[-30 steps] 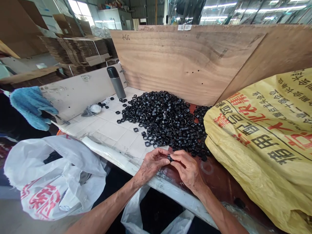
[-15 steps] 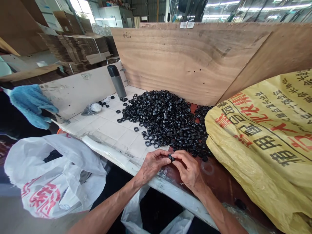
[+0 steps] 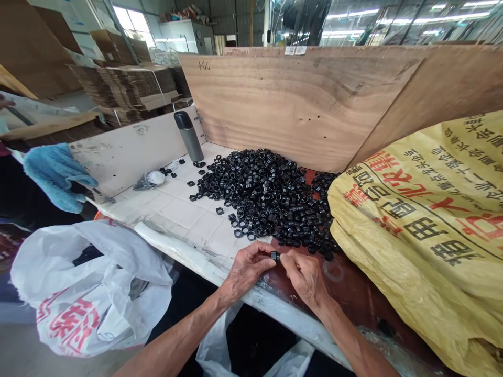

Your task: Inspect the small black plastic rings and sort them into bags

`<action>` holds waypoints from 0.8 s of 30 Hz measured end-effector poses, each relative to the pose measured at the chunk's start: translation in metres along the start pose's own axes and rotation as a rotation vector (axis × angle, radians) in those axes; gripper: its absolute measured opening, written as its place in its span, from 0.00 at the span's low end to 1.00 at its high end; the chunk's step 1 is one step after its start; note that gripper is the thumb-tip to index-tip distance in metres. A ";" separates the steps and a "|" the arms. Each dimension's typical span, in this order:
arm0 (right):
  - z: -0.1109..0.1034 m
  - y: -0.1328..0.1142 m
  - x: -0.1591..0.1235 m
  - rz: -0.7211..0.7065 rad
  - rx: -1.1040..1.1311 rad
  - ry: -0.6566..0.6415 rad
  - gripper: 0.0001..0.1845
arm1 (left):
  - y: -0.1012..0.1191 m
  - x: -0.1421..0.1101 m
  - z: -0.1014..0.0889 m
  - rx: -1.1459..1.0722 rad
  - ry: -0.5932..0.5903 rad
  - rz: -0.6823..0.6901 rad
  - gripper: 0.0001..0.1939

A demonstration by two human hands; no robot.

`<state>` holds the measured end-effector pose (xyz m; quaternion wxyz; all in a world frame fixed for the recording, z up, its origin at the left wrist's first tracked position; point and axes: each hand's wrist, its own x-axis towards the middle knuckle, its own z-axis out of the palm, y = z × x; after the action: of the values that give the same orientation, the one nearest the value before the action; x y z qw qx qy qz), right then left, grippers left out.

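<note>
Between my hands, at the table's front edge, is a small black plastic ring nut (image 3: 275,256). The thumb and forefinger of my left hand (image 3: 251,263) pinch its left side. My right hand (image 3: 304,275) is closed, with curled fingers pressed at the nut's right end; its fingertips partly hide that end. Just beyond both hands lies a large heap of similar black ring nuts (image 3: 263,191), with several loose ones scattered on its left.
A yellow woven sack (image 3: 424,225) borders the heap on the right. Wooden boards (image 3: 298,99) wall the back. A grey thermos (image 3: 189,137) and a small plastic bag (image 3: 149,180) stand at the left. A white bag (image 3: 94,293) hangs open below the table's left edge.
My right fingers have curled in more tightly at the nut's right end. My left hand keeps its pinch in nearly the same spot. The view has tipped slightly upward.
</note>
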<state>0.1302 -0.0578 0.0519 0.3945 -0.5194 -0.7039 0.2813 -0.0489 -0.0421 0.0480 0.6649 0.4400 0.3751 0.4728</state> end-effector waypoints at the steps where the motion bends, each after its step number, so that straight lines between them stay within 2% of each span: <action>1: -0.001 -0.002 0.000 0.018 0.009 0.005 0.22 | 0.000 0.000 0.000 -0.002 0.004 -0.007 0.15; 4: -0.002 -0.006 0.002 0.036 0.048 -0.029 0.17 | 0.000 -0.001 -0.001 -0.037 0.006 -0.018 0.14; 6: -0.003 -0.008 0.002 0.024 0.036 -0.047 0.18 | 0.000 -0.001 -0.002 -0.046 0.006 -0.017 0.15; 8: -0.003 -0.008 0.003 0.017 0.027 -0.016 0.18 | 0.000 -0.001 -0.002 -0.046 0.008 -0.016 0.15; 10: -0.003 -0.008 0.003 0.007 0.034 0.008 0.13 | 0.001 0.000 -0.002 -0.042 0.002 -0.016 0.15; 14: -0.001 -0.006 0.003 0.005 -0.001 0.026 0.16 | 0.002 0.000 -0.003 -0.050 -0.004 -0.024 0.14; 17: -0.001 -0.005 0.003 -0.011 0.034 0.021 0.09 | 0.002 0.000 -0.002 -0.073 -0.010 -0.029 0.14; 20: 0.000 -0.005 0.002 0.005 0.015 -0.005 0.12 | 0.002 0.000 -0.002 -0.076 -0.021 -0.033 0.14; 24: 0.002 -0.005 0.001 -0.024 0.057 -0.005 0.09 | 0.001 0.000 -0.003 -0.063 -0.048 -0.028 0.14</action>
<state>0.1259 -0.0579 0.0555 0.4107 -0.4988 -0.7027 0.2980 -0.0516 -0.0415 0.0476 0.6938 0.4246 0.3502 0.4644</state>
